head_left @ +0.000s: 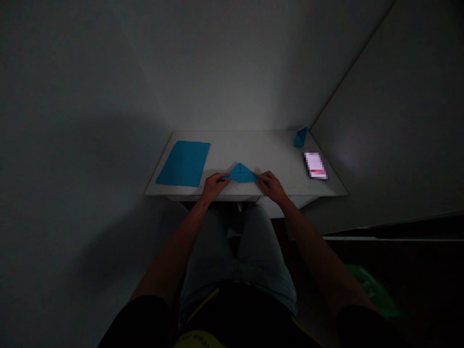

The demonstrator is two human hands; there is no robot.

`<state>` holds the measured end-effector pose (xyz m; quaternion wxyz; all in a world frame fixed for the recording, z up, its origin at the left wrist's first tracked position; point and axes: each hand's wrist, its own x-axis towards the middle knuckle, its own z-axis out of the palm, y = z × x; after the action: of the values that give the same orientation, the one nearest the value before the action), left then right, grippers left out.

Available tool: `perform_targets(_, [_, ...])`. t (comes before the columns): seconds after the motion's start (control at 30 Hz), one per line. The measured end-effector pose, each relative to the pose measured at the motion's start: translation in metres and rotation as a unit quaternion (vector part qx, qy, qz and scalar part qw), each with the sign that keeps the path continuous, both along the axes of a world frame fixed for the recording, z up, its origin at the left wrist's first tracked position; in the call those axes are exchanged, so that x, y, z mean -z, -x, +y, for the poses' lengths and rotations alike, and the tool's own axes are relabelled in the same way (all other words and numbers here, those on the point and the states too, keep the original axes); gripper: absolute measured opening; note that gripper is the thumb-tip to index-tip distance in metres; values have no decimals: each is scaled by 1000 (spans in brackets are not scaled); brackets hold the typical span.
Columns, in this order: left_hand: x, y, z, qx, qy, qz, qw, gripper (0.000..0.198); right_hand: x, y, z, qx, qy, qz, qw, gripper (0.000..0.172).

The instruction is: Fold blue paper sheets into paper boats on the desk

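A folded blue paper piece [241,173] with a raised triangular peak and two side points lies near the front edge of the white table [253,145]. My left hand [214,186] pinches its left point between thumb and fingers. On the other side, my right hand [272,186] grips the right point the same way. A dark line runs down the middle of the peak.
A flat blue sheet [184,163] lies on the table's left part. At the back right corner stands a small folded blue paper shape [300,137]. A phone [315,165] with a lit screen lies near the right edge. Walls rise behind and beside the table.
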<state>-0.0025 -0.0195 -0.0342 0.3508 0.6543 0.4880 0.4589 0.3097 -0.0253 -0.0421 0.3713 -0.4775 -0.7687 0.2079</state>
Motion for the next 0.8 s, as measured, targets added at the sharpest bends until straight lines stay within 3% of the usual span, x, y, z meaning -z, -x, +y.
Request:
perform_targets(0.53, [-1,5,1,23,23,-10,999,37,-6,-5,0,31,12,42,999,51])
perform_targets(0.8, [-2,-1,2,-35,24,-1,999,28,-11,-4,-3,46,27,61,997,52])
